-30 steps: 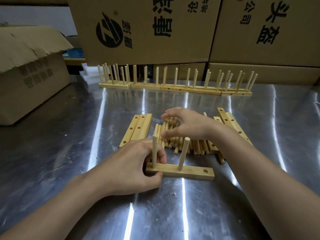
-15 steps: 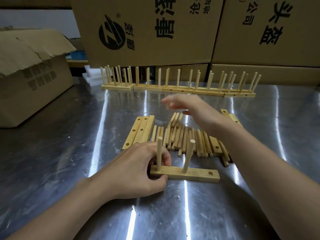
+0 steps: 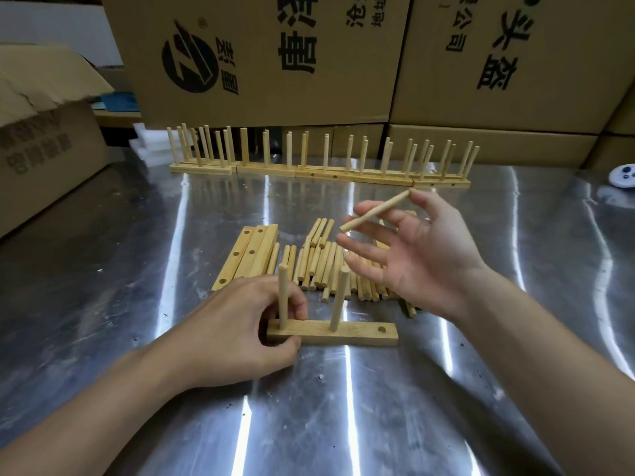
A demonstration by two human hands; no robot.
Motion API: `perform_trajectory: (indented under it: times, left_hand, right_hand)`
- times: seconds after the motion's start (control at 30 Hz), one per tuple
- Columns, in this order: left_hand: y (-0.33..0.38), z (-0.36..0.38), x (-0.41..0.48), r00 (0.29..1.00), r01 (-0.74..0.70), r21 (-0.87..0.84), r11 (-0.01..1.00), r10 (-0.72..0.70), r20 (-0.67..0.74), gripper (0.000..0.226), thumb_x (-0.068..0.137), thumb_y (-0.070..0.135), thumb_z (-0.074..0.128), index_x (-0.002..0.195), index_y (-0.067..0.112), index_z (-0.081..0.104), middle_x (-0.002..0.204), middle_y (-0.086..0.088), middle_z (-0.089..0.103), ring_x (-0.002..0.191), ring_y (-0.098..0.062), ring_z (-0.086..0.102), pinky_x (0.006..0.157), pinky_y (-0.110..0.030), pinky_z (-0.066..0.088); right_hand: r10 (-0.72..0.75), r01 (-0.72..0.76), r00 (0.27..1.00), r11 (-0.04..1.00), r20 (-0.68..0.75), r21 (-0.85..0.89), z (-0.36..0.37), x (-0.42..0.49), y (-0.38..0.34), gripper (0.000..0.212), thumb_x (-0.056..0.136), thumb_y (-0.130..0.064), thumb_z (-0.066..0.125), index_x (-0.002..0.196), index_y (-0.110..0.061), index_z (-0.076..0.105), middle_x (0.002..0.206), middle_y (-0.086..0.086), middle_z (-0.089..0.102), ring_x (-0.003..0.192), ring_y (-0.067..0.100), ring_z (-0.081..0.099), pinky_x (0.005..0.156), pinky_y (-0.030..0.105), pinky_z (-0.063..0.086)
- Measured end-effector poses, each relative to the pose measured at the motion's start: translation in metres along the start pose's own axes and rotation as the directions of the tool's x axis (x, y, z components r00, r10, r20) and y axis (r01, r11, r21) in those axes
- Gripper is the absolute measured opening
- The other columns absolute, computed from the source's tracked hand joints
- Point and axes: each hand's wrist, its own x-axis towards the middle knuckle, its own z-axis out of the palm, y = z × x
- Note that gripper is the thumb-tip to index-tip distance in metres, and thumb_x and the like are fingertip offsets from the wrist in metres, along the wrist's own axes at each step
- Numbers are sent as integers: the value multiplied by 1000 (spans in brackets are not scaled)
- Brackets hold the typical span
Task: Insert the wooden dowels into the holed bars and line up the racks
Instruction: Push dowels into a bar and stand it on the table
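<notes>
A holed wooden bar [image 3: 357,333] lies on the steel table in front of me with two dowels standing in it; its right-hand hole is bare. My left hand [image 3: 240,328] grips the bar's left end, thumb in front and fingers behind. My right hand [image 3: 412,255] is raised palm-up above a pile of loose dowels [image 3: 330,266] and pinches one dowel [image 3: 374,211] between thumb and forefinger, tilted, with the other fingers spread. Three bare holed bars [image 3: 251,255] lie left of the pile. A row of finished racks [image 3: 319,166] stands along the back.
Large printed cardboard boxes [image 3: 275,56] wall off the back. An open carton [image 3: 44,139] sits at the left edge. White foam pieces [image 3: 151,146] lie behind the racks' left end, and a small white object [image 3: 623,176] rests at far right.
My right hand rose from the dowel pile, turned palm-up and now holds one dowel in the air. My left hand stayed on the bar's left end.
</notes>
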Motion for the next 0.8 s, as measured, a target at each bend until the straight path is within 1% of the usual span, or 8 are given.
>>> perform_trajectory:
  times: [0.13,0.2,0.27,0.3,0.37,0.47,0.7,0.8]
  left_hand:
    - [0,0,0,1000,11,-18,1000,-11,-1,18,80,45,73,94,40,63,96,14,67,86,-15,63,66,-23,49]
    - [0,1,-1,1000,12,-27,1000,-13,-7,19,79,47,72,94,40,64,95,14,68,86,-16,64,67,-28,52]
    - [0,0,-1,1000,17,-37,999,-17,-8,19,78,47,72,95,40,65,95,13,69,86,-16,64,69,-33,54]
    - [1,0,-1,1000,19,-44,999,-19,-4,19,78,47,72,95,39,65,95,12,69,86,-16,65,69,-35,55]
    - [2,0,-1,1000,23,-54,998,-24,-6,19,78,46,72,94,38,65,94,10,69,86,-17,65,71,-38,55]
    - [3,1,-1,999,33,-53,998,-35,-34,19,77,46,72,93,37,66,94,11,69,86,-16,65,72,-35,54]
    - [3,2,0,997,49,-29,998,-50,-57,20,77,48,71,93,38,66,97,14,69,88,-14,64,71,-26,52]
    - [3,2,0,997,53,-31,998,-55,-54,19,78,48,72,92,38,66,96,14,69,87,-13,64,71,-26,51]
  right_hand:
    - [-50,48,999,986,-11,-159,-7,-13,6,69,108,-51,24,91,-11,78,118,18,75,114,39,74,86,42,64]
    - [-84,75,996,977,-36,-200,-9,-16,8,60,108,-44,23,84,-13,69,113,18,76,116,36,73,91,43,61]
    - [-123,108,990,978,-75,-180,-11,-19,12,46,107,-37,26,78,-17,55,96,15,73,110,32,75,93,45,58]
    - [-137,124,987,982,-87,-145,-11,-20,14,42,106,-35,28,75,-18,50,85,12,66,100,30,76,90,42,59]
    - [-149,144,985,987,-82,-66,-10,-21,20,37,103,-33,30,72,-19,44,72,4,47,73,21,61,75,34,54]
    - [-197,193,979,979,-60,-69,-7,-22,25,30,97,-30,29,72,-19,40,69,0,31,61,16,32,64,33,31]
    - [-300,300,953,914,42,-273,-2,-27,34,23,85,-24,35,64,-21,43,62,-2,27,56,16,23,58,34,23]
    - [-297,291,954,898,34,-331,-2,-26,36,31,92,-22,32,62,-22,42,61,-3,27,55,16,22,60,39,18]
